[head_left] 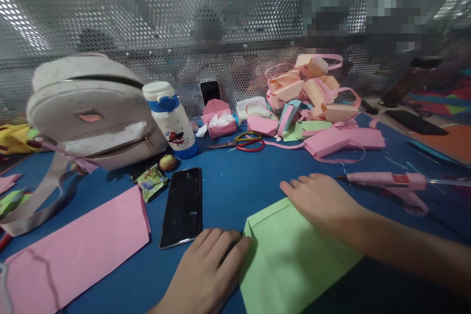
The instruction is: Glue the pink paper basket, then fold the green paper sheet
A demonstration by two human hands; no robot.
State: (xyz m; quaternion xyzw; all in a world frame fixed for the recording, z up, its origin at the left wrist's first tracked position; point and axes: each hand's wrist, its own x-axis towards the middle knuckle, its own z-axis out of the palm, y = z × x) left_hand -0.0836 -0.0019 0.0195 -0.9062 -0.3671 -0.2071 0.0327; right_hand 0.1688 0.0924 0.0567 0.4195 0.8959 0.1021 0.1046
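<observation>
A light green sheet of paper (294,260) with folded edges lies on the blue table in front of me. My left hand (209,267) is at its left edge, fingers bent and close together, the thumb side gripping the paper by the folded corner. Across the upper right edge lies my right hand (320,201), palm down with the fingers stretched out, pressing on the paper. The underside of both hands is hidden. To the right of that hand rests a pink glue gun (390,180). A black phone (183,206) lies just beyond my left hand.
Folded pink paper (84,250) lies at left, below a white backpack (95,108). Behind are a bottle (171,122), a snack packet (151,182), scissors (250,143) and a pile of paper bags (294,88). A perforated metal panel (243,10) borders the far side.
</observation>
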